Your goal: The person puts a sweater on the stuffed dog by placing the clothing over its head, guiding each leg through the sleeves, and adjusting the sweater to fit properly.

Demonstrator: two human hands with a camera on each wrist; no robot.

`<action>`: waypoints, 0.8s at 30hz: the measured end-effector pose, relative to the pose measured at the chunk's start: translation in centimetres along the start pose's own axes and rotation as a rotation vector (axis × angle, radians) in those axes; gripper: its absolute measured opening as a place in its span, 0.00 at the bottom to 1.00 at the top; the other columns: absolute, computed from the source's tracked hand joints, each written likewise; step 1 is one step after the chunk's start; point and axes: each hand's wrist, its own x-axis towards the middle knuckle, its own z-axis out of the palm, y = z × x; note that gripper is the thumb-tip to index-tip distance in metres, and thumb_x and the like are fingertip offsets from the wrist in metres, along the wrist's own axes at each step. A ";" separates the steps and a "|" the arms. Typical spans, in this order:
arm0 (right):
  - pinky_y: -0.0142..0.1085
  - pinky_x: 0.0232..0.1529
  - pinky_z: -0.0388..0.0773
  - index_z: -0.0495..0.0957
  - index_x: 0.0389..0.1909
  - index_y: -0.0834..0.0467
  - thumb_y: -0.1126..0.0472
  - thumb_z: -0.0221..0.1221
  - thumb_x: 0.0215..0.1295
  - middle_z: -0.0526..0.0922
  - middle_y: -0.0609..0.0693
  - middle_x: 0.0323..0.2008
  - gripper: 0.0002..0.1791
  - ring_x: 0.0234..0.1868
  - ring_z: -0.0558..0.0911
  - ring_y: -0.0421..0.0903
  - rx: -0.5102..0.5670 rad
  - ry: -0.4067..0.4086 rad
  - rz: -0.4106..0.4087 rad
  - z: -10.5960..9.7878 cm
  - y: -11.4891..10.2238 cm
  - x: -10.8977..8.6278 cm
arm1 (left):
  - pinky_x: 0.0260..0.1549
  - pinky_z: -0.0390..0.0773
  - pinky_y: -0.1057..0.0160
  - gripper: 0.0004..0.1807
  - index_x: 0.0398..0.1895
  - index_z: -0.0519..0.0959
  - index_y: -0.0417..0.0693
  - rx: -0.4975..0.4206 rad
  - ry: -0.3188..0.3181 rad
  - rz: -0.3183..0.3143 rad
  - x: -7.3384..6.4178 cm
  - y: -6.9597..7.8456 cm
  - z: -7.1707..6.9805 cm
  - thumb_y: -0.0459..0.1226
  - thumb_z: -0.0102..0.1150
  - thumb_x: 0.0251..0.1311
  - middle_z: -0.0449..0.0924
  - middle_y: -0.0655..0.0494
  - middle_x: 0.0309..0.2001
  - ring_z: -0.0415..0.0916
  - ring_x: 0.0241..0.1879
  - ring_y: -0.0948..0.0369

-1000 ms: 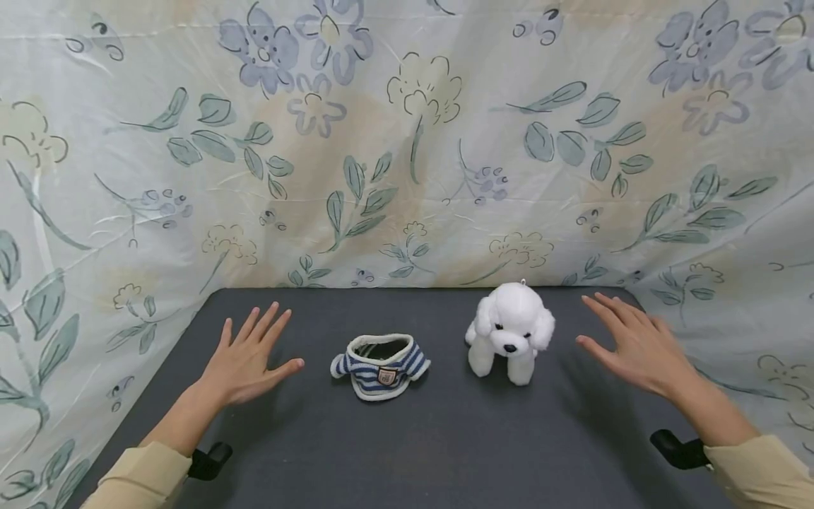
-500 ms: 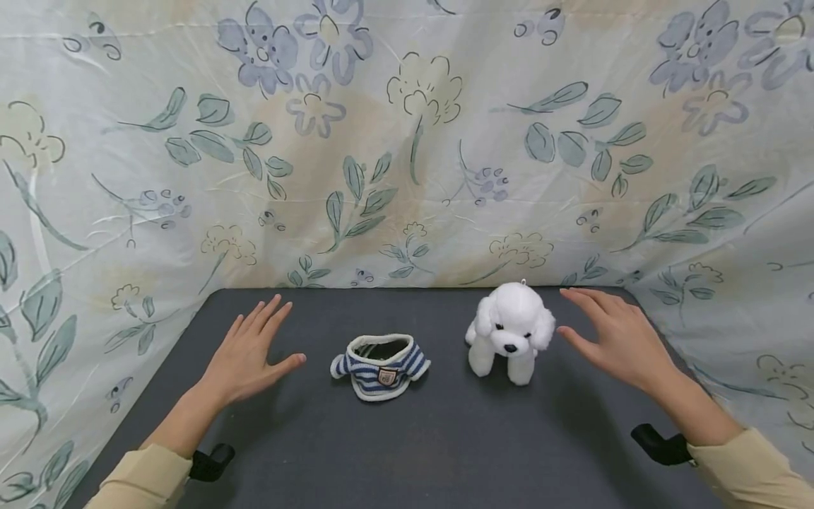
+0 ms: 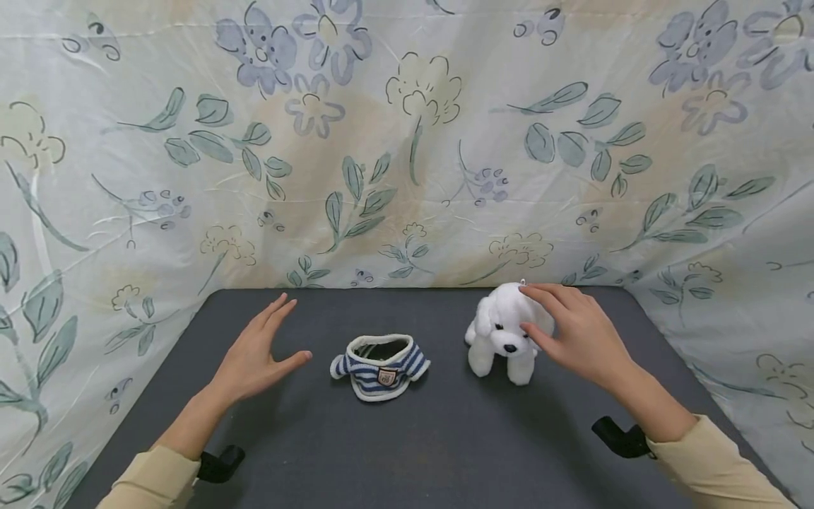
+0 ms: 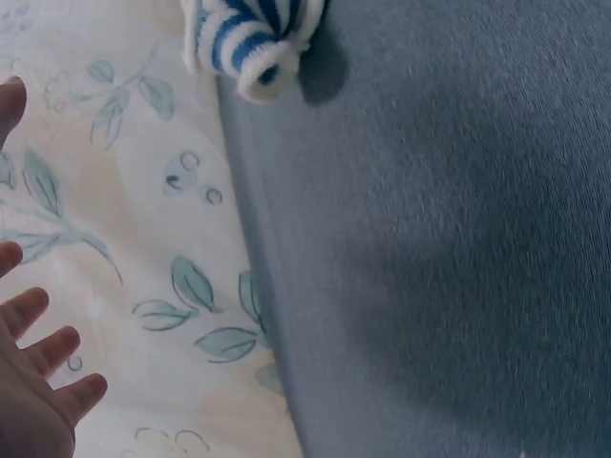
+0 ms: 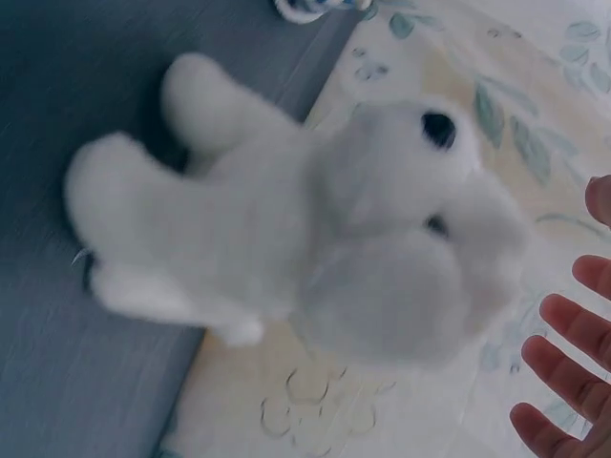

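Note:
A white plush dog (image 3: 499,329) stands on the dark table toward the right, facing the head camera. My right hand (image 3: 579,336) hovers at its side, thumb and fingers spread and overlapping its head in the head view. In the right wrist view a gap shows between the fingertips (image 5: 563,367) and the plush dog (image 5: 258,219). Left of the dog lies a small blue-and-white striped doll shirt (image 3: 380,371) with a badge on its front. My left hand (image 3: 254,353) is held above the table to the left of the shirt, fingers extended and holding nothing.
The dark table (image 3: 407,452) reaches back to a flower-print cloth (image 3: 356,127) that hangs behind it and along both sides. Black straps (image 3: 222,463) sit at both wrists.
My right hand has moved left, from beside the plush dog to overlapping its head. The left hand has shifted slightly right and turned. The dog and shirt have stayed put.

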 end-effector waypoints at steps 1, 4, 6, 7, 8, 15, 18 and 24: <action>0.54 0.41 0.70 0.74 0.55 0.57 0.55 0.65 0.48 0.77 0.55 0.49 0.30 0.47 0.76 0.56 0.013 0.005 -0.006 0.2 -0.3 0.2 | 0.55 0.57 0.34 0.51 0.72 0.50 0.54 -0.016 0.000 -0.001 0.0 0.1 0.1 0.60 0.62 0.48 0.47 0.46 0.71 0.51 0.66 0.42; 0.54 0.43 0.71 0.74 0.55 0.57 0.57 0.66 0.48 0.77 0.55 0.49 0.30 0.48 0.76 0.56 0.043 0.021 -0.027 0.9 -1.2 0.7 | 0.53 0.58 0.34 0.51 0.72 0.51 0.55 -0.067 0.002 -0.002 0.0 0.2 0.3 0.58 0.64 0.47 0.47 0.48 0.72 0.51 0.66 0.42; 0.53 0.44 0.71 0.73 0.55 0.57 0.57 0.67 0.48 0.76 0.55 0.50 0.30 0.49 0.76 0.55 0.056 0.023 -0.048 1.5 -1.9 1.1 | 0.53 0.59 0.34 0.51 0.72 0.51 0.56 -0.106 0.002 0.003 0.0 0.4 0.5 0.57 0.65 0.46 0.46 0.49 0.72 0.50 0.67 0.42; 0.52 0.45 0.71 0.73 0.56 0.58 0.57 0.67 0.48 0.76 0.55 0.50 0.30 0.49 0.76 0.55 0.062 0.021 -0.060 1.8 -2.3 1.2 | 0.53 0.59 0.34 0.51 0.71 0.51 0.57 -0.124 0.001 0.006 0.0 0.4 0.7 0.56 0.66 0.46 0.46 0.49 0.72 0.50 0.67 0.42; 0.51 0.45 0.72 0.73 0.55 0.58 0.56 0.67 0.49 0.76 0.55 0.50 0.30 0.49 0.76 0.54 0.067 0.021 -0.072 2.1 -2.7 1.4 | 0.53 0.59 0.34 0.51 0.71 0.51 0.57 -0.139 0.001 0.009 0.0 0.5 0.8 0.55 0.66 0.46 0.46 0.49 0.72 0.50 0.67 0.42; 0.47 0.51 0.71 0.73 0.56 0.57 0.53 0.67 0.49 0.76 0.53 0.52 0.31 0.51 0.76 0.51 0.087 -0.015 -0.122 4.4 -5.2 2.0 | 0.53 0.61 0.36 0.50 0.70 0.54 0.54 -0.195 0.020 0.038 0.2 1.0 2.2 0.51 0.69 0.45 0.50 0.48 0.71 0.52 0.67 0.43; 0.46 0.52 0.70 0.73 0.56 0.56 0.52 0.66 0.51 0.76 0.52 0.52 0.31 0.51 0.76 0.50 0.103 -0.034 -0.130 5.4 -6.2 2.1 | 0.53 0.61 0.37 0.49 0.70 0.55 0.52 -0.204 0.028 0.046 0.2 1.1 2.8 0.50 0.69 0.45 0.51 0.48 0.70 0.53 0.67 0.44; 0.42 0.47 0.75 0.71 0.58 0.54 0.50 0.65 0.53 0.76 0.50 0.51 0.30 0.50 0.77 0.47 0.169 -0.104 -0.074 7.4 -7.4 2.1 | 0.54 0.63 0.40 0.48 0.69 0.57 0.51 -0.211 0.034 0.062 0.3 1.5 4.2 0.46 0.71 0.45 0.54 0.48 0.69 0.55 0.66 0.46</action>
